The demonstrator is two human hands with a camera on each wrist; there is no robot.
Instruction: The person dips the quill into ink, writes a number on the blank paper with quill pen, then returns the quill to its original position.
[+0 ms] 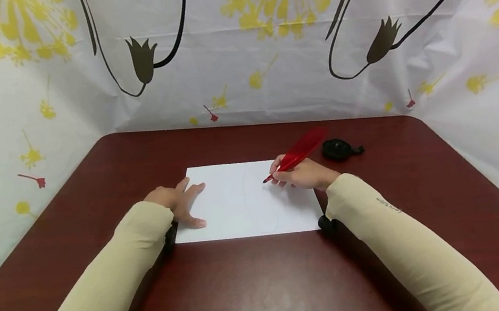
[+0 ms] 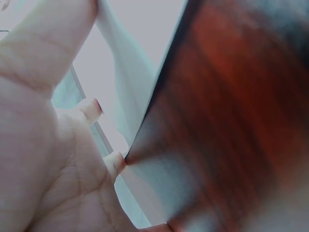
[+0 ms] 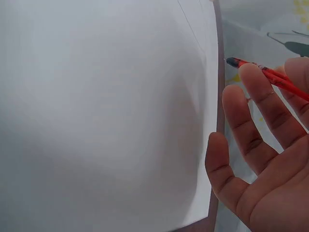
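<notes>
A white sheet of paper lies on the table, with faint thin curved lines on it. My right hand pinches a red feather pen over the right half of the sheet. Its dark tip points left, close over the paper, and the plume slants up to the right. In the right wrist view the pen sits between thumb and index finger, the other fingers loosely bent. My left hand rests on the sheet's left edge with fingers spread. The left wrist view shows its palm and the paper's edge.
The dark reddish-brown table extends around the sheet. A small black rounded object with a narrow end lies beyond my right hand. A white curtain printed with flowers hangs behind the table and along both sides.
</notes>
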